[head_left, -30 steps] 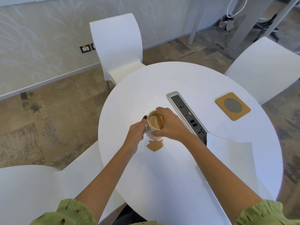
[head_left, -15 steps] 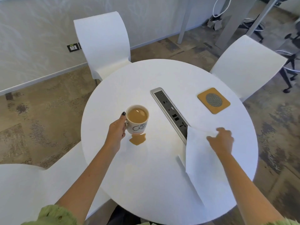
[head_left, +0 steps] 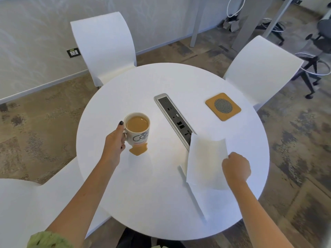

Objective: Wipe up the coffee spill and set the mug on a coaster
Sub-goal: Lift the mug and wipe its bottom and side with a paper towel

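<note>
A person at a round white table [head_left: 161,203] is gripping the handle of a full coffee mug [head_left: 137,129] with the left hand [head_left: 114,144], fingers closed around it, while the right hand [head_left: 236,166] is pinching one edge of a white paper napkin [head_left: 206,160], raising it off the tabletop beside the built-in power strip [head_left: 174,120]. The mug is sitting at the left of the table's middle, and the tan coffee spill [head_left: 138,150] is pooling against its near base, touching it. The cork coaster [head_left: 223,106] is lying well apart, at the far right of the table, across the power strip from the mug. The step in hand appears to be fetching the napkin for the wipe, and doing it well likely means bunching the sheet into a pad rather than dragging it flat, since a single thin layer would probably soak through at once. With the cup brimming, the left hand would do best lifting it slowly and level, clearing the puddle so the napkin can reach the liquid under the base. The mug's wet bottom probably needs a dab too before it is going onto the coaster, and the route there is passing over open sockets, where a drip could be costly.
</note>
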`<state>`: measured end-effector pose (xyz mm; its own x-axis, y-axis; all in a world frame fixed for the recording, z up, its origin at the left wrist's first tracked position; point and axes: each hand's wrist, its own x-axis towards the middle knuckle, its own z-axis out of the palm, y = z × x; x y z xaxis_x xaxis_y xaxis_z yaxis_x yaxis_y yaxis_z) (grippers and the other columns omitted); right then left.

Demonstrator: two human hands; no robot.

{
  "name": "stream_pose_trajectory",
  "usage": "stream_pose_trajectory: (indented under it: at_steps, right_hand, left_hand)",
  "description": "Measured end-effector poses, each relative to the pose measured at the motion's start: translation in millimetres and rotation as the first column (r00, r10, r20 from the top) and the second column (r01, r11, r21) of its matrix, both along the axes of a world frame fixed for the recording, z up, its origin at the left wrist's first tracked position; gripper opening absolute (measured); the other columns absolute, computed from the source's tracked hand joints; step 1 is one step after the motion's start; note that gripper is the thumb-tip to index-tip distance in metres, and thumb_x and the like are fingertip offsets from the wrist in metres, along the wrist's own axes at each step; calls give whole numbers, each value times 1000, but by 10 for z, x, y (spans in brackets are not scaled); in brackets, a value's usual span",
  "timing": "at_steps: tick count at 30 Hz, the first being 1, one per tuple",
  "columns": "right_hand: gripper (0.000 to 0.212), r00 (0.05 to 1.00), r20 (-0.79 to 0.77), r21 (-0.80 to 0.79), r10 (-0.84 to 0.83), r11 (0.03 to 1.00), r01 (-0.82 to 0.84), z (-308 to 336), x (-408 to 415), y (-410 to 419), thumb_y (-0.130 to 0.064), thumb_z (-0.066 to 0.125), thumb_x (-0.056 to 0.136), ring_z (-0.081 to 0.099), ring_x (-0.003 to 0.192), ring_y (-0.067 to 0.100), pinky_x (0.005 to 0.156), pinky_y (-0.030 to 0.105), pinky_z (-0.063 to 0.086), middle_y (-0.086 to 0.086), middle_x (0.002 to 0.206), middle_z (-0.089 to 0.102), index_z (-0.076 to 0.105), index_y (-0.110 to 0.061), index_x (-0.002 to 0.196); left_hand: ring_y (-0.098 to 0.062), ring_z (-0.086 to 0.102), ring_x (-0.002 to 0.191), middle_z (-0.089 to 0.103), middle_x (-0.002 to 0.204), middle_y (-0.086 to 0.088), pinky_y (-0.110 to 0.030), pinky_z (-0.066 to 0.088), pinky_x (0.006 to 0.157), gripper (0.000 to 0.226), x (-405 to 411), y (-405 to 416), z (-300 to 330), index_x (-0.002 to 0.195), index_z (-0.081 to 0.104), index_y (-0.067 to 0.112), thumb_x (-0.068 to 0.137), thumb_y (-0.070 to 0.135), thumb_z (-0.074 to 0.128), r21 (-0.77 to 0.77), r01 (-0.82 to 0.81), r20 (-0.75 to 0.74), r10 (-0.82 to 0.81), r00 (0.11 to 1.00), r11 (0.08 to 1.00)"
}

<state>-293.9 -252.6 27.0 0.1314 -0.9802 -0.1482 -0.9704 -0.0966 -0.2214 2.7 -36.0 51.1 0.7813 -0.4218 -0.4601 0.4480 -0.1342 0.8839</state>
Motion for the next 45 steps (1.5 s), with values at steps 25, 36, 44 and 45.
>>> stream_pose_trajectory:
  at_steps: [25, 36, 44, 45]
  right_hand:
    - [33, 976, 154, 122, 154, 977, -173, -518, 779, 491, 4, 51, 83, 45, 102, 34, 74, 41, 51, 16, 121, 40, 48, -7, 114]
    - [22, 955, 294, 436, -43, 895, -94, -425, 636, -2, -17, 74, 69, 59, 83, 30, 66, 35, 42, 9, 75, 61, 54, -9, 69]
    - [20, 786, 605, 565, -125, 763, -314, 143, 543, -194, -5, 53, 86, 57, 81, 29, 69, 40, 44, 21, 97, 59, 51, -1, 105]
    - [20, 749, 654, 553, -111, 746, -372, 220, 541, -187, -1, 49, 89, 59, 82, 29, 69, 39, 46, 16, 98, 61, 53, -8, 107]
  left_hand:
    - [-10, 18, 50, 25, 48, 11, -27, 16, 55, 42, -80, 84, -56, 65, 32, 20, 97, 43, 45, 17, -32, -1, 32, 999, 999]
    - [-8, 18, 47, 24, 49, 11, -23, 19, 48, 41, 53, 121, -30, 65, 32, 22, 97, 43, 46, 18, -53, -7, 53, 999, 998]
    - [-9, 19, 49, 26, 49, 10, -23, 20, 48, 43, 120, 108, 118, 63, 33, 20, 97, 43, 46, 6, -63, -12, 63, 998, 998]
    - [-10, 19, 49, 26, 49, 10, -24, 20, 48, 43, 127, 104, 148, 64, 34, 20, 97, 43, 46, 5, -63, -13, 63, 998, 998]
